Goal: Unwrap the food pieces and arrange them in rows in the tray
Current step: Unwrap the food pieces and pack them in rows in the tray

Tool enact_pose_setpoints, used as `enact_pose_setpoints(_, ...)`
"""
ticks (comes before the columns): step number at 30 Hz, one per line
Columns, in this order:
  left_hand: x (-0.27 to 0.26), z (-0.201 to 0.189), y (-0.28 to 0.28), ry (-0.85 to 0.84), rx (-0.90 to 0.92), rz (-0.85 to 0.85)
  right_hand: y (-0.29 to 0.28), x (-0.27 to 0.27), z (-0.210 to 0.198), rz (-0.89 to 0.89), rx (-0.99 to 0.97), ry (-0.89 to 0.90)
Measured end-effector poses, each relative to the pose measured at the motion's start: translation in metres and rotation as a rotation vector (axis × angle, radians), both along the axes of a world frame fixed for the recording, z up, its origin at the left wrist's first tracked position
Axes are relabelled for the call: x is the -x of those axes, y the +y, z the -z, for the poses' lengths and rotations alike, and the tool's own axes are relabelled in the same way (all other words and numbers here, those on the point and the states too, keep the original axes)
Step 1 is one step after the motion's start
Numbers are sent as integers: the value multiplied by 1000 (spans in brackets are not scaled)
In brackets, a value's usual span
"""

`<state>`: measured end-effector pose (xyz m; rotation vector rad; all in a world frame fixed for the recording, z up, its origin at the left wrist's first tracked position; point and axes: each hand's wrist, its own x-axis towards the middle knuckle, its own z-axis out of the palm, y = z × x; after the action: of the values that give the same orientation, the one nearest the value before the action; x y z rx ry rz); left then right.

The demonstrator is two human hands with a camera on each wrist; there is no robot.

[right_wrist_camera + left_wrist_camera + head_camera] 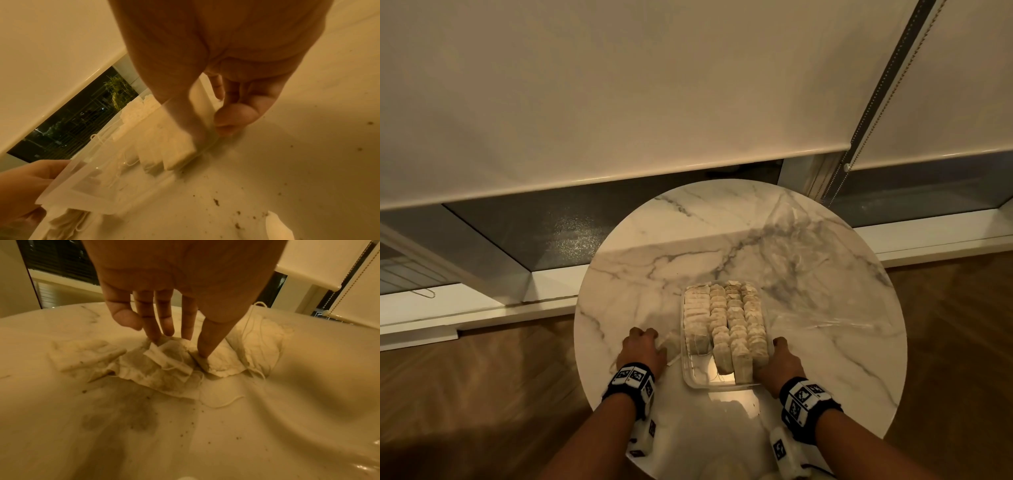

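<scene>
round marble-patterned table [688, 233] seen from above, with a clear plastic tray [690, 373] set near its close edge. the tray holds tea bags [726, 315] standing in four rows that run away from the viewer; the leftmost row stops short, leaving a bare corner of tray floor at the near left. left hand [642, 349] lies on the table just left of the tray, its fingers [152, 324] extended and slightly spread, tips pressing down on a small heap of loose tea bags [156, 368] with strings trailing. right hand [780, 359] is at the tray's near right corner; thumb inside against the end bag of the right row, fingers outside the wall, so the hand pinches the tray edge [207, 146]. crumpled clear wrapping [801, 253] lies on the table beyond and right of the tray. dark crumbs speckle the tabletop. no brand or writing is legible; only square black-and-white marker patterns on both wristbands [633, 378].
</scene>
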<state>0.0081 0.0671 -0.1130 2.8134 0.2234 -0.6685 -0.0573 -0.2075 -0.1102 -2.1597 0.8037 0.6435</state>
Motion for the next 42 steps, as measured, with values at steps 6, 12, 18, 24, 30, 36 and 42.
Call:
enact_pose_setpoints(6,-5,-6,12,-92,62,-125,-2,-1,-6,-26,7,25)
enact_pose_setpoints(12,-1,-7,47,-116,148,-263,-21,-1,-13,-87,20,62)
enact_pose_setpoints(18,13,-5,74,-132,205,-379,-21,-21,-41,-90,131,-157)
enact_pose_setpoints(24,40,8,94,-102,220,-402,37,-39,-78,-201,-10,-337)
enact_pose_setpoints(30,52,21,103,-89,260,-372,103,-37,-76,-457,-114,-282)
enact_pose_setpoints(36,44,20,95,-40,191,-270,142,-32,-56,-631,-116,-171)
enact_pose_setpoints(42,43,19,95,-59,157,-212,150,-31,-45,-679,-64,-157)
